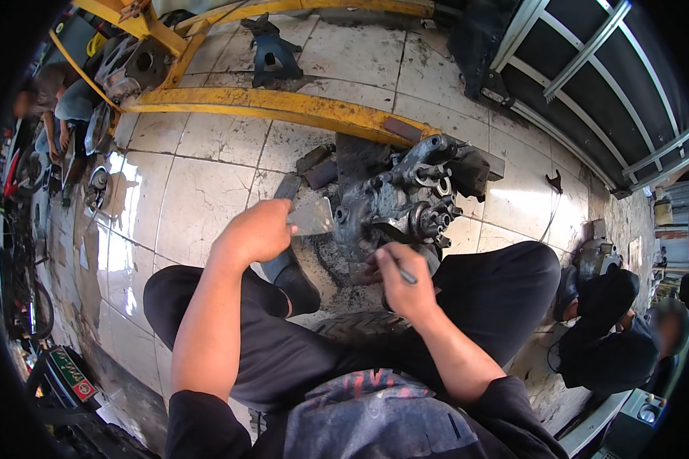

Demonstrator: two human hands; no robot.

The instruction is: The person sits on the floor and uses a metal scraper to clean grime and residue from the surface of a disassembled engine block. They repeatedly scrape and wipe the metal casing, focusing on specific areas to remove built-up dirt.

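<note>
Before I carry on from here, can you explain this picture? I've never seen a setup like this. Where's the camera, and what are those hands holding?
There is no robot here: these are a person's bare hands. The one view comes from a fisheye camera on their head, looking down, so straight edges bend near the rim.

The left hand holds a flat, pale grey metal blade. The right hand grips a small tool with a rounded grey end; the fingers hide much of it.

Between the knees sits a bulky, grimy dark metal machine part, with dark grit scattered nearby on the pale tiled floor. Beyond it runs a yellow metal beam.
</note>
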